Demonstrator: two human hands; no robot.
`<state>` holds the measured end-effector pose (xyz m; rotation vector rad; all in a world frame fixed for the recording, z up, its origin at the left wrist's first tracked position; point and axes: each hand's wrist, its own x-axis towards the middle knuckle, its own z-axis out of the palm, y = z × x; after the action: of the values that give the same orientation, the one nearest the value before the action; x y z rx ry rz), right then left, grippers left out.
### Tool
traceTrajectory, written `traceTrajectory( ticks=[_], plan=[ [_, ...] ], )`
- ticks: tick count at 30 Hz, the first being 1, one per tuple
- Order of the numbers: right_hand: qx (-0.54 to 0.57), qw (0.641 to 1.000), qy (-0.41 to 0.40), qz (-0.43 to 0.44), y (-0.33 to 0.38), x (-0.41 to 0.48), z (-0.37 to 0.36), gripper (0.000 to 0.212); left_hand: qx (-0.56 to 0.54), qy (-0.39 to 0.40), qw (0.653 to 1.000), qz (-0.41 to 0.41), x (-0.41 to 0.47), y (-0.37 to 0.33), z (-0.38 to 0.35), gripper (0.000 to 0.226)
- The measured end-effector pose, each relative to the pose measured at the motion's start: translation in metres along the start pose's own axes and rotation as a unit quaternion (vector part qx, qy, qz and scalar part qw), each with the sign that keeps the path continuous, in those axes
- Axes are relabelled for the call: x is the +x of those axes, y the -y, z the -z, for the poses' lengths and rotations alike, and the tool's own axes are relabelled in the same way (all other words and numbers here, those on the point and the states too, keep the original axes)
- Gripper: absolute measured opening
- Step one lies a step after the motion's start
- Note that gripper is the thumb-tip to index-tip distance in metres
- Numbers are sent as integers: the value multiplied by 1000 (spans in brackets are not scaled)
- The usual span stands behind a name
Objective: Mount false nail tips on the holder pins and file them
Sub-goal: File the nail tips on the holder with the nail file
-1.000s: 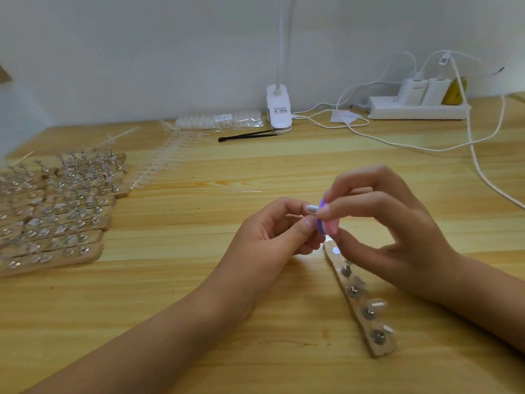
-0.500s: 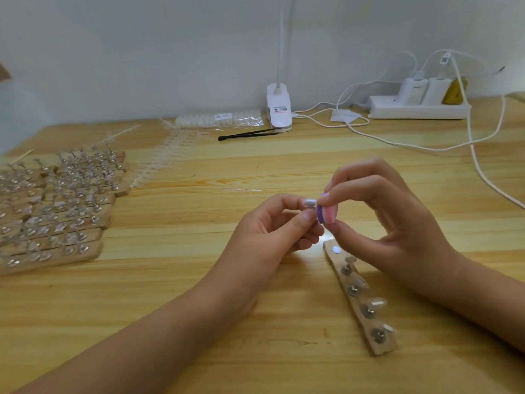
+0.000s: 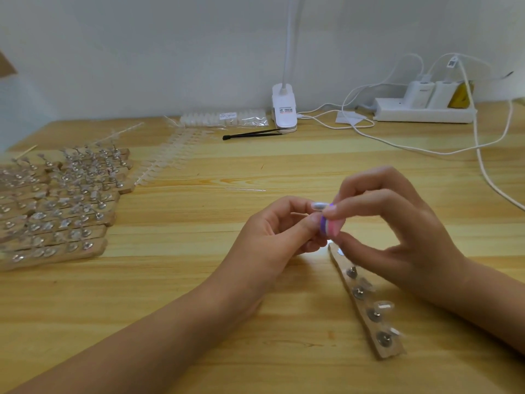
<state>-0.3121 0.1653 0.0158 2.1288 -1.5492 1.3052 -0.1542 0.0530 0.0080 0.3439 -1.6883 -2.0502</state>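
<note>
Closest in, at 5 o'clock, the wooden holder strip (image 3: 360,305) lies flat with clear tips (image 3: 384,305) on its pins. Just past it the left hand (image 3: 272,237) pinches a nail tip (image 3: 318,206), fingers curled. The right hand (image 3: 397,228) pinches a purple-pink file (image 3: 329,227) against it. Filled strips (image 3: 56,206) sit at 9 o'clock, lamp clip (image 3: 284,109) at 12, power strip (image 3: 423,114) at 1.

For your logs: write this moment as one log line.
left hand: pinches nail tip | right hand: pinches file beside it | holder strip: on table
</note>
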Motion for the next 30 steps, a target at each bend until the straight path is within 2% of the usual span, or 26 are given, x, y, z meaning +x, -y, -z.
traceTrajectory(
  ticks=[4,7,11,14,18,21,25,30],
  plan=[
    [13,999,-10,-39,-3,1,1,19,3,-8,1000,5,0,1,0,13],
    [9,1000,-3,-13,-1,-1,-1,18,5,-7,1000,1,-1,0,-1,11],
    [33,998,-16,-41,-2,1,1,18,11,-6,1000,5,-1,0,-1,13],
    [29,1000,-4,-10,-1,0,-2,20,13,-5,1000,1,-1,-1,-1,11],
    [42,998,-18,-36,-3,0,-1,20,14,-12,1000,4,-2,0,-1,12],
    [46,999,-11,-14,-1,-3,-4,19,20,-6,1000,2,-2,0,-1,11],
    [41,998,-13,-46,-2,0,-1,20,11,-12,1000,0,-2,1,-1,13],
    [33,999,-6,-37,-1,2,2,20,15,-11,1000,-1,-1,1,0,16]
  ],
)
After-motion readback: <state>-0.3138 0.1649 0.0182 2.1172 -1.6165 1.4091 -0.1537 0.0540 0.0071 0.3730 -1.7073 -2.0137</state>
